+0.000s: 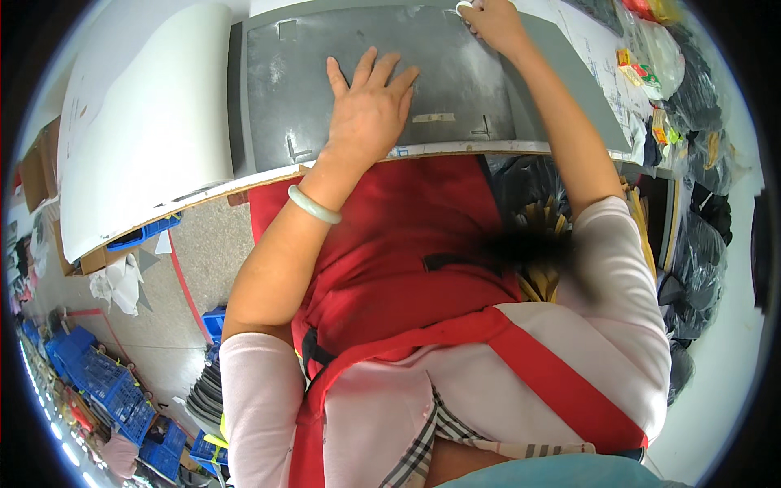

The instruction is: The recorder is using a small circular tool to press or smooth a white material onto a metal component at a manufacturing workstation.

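A dark grey flat panel [285, 89], with chalky white smudges and corner marks, lies on the worktable over a larger grey sheet [561, 89]. My left hand [370, 114] rests flat on the panel with its fingers spread, holding nothing. At the panel's far right corner, my right hand [492, 24] pinches a small white piece [462, 7]. Only a rounded bit of that piece shows past the fingers, so its kind is unclear. A short beige strip [433, 118] sits on the panel near its front edge.
A large white sheet or roll [150, 98] covers the table's left part. Small boxes [639, 71] and plastic bags [663, 53] crowd the right side. Black bagged bundles [700, 268] stand at far right. Blue crates [98, 374] are on the floor at left.
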